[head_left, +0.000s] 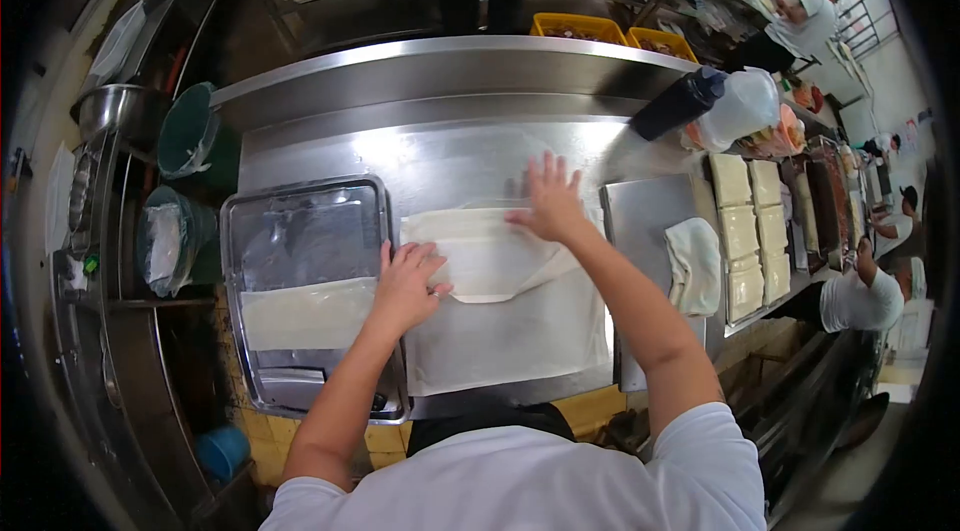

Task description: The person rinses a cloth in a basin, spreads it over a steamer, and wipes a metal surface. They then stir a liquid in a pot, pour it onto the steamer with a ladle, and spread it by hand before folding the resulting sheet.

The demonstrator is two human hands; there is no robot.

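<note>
A pale, thin sheet that looks like dough [490, 281] lies on a wider translucent sheet [510, 356] on the steel worktable [450, 151]. My left hand [408, 283] rests at the left edge of the pale sheet with its fingers apart. Near the far right corner, my right hand [552, 201] is spread wide, its fingertips slightly blurred and reaching past the far edge. Neither hand grips anything. Left of the sheet stands a metal tray [232, 261] holding a pale strip [310, 315] and, at its near end, a flat metal piece [285, 376].
To the right are a metal board [645, 206], a folded white cloth [694, 266] and rows of pale rectangular slabs [740, 231]. A dark bottle [680, 103] and a plastic bag [742, 111] stand at the back right. Green bins [187, 136] flank the left side. Several people work nearby.
</note>
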